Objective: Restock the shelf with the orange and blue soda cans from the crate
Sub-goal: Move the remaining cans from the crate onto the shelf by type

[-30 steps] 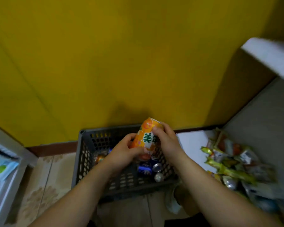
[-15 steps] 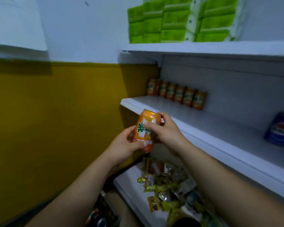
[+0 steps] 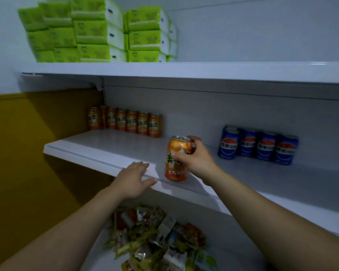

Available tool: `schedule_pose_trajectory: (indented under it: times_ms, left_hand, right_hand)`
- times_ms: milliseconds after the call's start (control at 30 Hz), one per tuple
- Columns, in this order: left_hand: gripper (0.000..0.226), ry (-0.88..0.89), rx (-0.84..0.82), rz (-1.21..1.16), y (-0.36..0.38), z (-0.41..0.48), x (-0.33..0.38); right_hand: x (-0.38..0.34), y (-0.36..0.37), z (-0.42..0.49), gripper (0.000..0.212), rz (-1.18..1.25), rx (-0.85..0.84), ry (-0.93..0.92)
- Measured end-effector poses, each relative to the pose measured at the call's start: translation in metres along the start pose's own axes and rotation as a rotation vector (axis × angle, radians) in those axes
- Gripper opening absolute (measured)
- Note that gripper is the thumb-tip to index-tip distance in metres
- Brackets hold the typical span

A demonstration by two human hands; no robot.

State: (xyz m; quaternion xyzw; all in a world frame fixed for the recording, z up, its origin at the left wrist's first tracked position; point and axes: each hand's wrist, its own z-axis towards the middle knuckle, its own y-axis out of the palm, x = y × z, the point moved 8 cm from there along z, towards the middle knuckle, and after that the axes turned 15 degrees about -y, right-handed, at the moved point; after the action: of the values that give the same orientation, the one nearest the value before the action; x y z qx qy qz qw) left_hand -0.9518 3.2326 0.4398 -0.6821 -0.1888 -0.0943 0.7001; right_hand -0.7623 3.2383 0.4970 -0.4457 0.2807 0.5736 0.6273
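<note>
At frame centre, the right hand point(image 3: 196, 161) grips an upright orange aluminium soda can point(image 3: 177, 159) near the white shelf's front lip point(image 3: 98, 160), where it could topple off, while the open, empty left hand point(image 3: 134, 178) rests there.

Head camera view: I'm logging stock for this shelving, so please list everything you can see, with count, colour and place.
Orange can: one, orange, upright near the front edge of the middle shelf, held by the right hand.
Orange cans in a row: about seven, orange, along the back left of the middle shelf.
Blue cans: at least four, blue with a red and white logo, at the back right of the middle shelf.
Green packs: stacked, count unclear, green and white, on the top shelf.
Snack packets: a loose pile, mixed colours, on the bottom shelf.
Middle shelf: one, white.
Wall: yellow, at left.
Left hand: open, resting on the middle shelf's front edge.
Right hand: fingers wrapped around the orange can.
</note>
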Motion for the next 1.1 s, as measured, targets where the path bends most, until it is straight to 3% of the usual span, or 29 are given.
schedule_pose_trajectory:
  times_ms: [100, 267, 767, 967, 1100]
  left_hand:
    - [0.068, -0.018, -0.027, 0.204, 0.016, 0.025, -0.005]
    - [0.068, -0.041, -0.037, 0.321, 0.019, 0.055, -0.018]
    - [0.075, -0.33, -0.055, 0.345, -0.051, 0.166, -0.161]
    - [0.069, -0.322, 0.041, 0.339, -0.055, 0.18, -0.175]
    - [0.083, -0.33, 0.067, 0.301, -0.055, 0.179, -0.178]
  right_hand:
    - [0.017, -0.009, 0.007, 0.073, -0.035, 0.012, 0.009]
    - [0.038, -0.003, 0.032, 0.066, -0.072, 0.017, -0.008]
    - [0.081, 0.122, 0.17, 0.07, -0.05, -0.096, -0.132]
    - [0.095, 0.181, 0.231, 0.073, -0.135, -0.129, -0.19]
    - [0.1, 0.229, 0.265, 0.081, -0.145, -0.134, -0.198]
